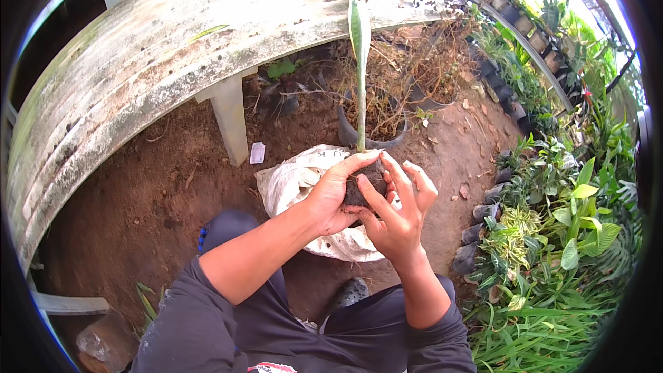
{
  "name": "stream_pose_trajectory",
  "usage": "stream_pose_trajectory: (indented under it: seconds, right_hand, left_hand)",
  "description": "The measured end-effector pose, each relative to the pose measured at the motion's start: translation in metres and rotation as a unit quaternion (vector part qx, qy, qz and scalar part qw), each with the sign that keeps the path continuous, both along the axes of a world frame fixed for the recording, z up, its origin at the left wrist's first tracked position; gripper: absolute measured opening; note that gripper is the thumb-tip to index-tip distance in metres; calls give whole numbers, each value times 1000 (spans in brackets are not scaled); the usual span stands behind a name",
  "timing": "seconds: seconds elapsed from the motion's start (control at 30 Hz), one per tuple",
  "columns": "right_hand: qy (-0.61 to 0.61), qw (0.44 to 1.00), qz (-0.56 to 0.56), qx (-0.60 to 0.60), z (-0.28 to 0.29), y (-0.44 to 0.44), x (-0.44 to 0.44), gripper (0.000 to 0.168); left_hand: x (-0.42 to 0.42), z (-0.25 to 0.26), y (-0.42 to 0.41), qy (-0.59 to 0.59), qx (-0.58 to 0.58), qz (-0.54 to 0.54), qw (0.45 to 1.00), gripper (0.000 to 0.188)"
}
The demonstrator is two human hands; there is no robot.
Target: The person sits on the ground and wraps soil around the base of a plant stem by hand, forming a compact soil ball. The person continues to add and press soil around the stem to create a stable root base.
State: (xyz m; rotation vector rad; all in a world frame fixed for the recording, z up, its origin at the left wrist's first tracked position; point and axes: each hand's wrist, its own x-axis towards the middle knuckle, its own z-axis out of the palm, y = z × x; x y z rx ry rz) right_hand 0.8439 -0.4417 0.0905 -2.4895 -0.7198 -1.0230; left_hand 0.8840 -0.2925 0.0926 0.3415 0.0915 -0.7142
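Observation:
Dark, moist soil is packed into a ball [355, 194] around the base of a single snake plant leaf [359, 36]. The leaf stands upright, green with pale margins, on a long narrow stalk. My left hand [331, 202] cups the soil ball from the left, its thumb along the top. From the right, my right hand [401, 212] closes around it, with some fingertips pressed against the soil and others slightly raised. Both hands have soil on the fingers. Below them sits a white woven sack [290, 173] with its mouth rolled down; my hands hide its contents.
A weathered corrugated bench top [155, 41] curves across the left, carried by a concrete leg [229, 119]. Behind the sack is a black pot [348, 127] of dry roots. Potted foliage plants [518, 238] line the right side. A paper scrap [257, 153] lies on bare soil.

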Motion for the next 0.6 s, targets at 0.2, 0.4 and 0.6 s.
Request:
stream_pose_trajectory:
  seconds: [0.2,0.4,0.6]
  right_hand:
    - [-29,999,-6,-17,0,7,-3,36]
    - [-40,999,-8,-25,-3,4,0,35]
    - [-34,999,5,-21,-1,1,0,35]
  left_hand:
    - [1,-4,-1,-20,24,9,999,24]
    - [6,-15,-7,-41,33,17,998,24]
    - [2,-8,-8,-100,22,76,992,21]
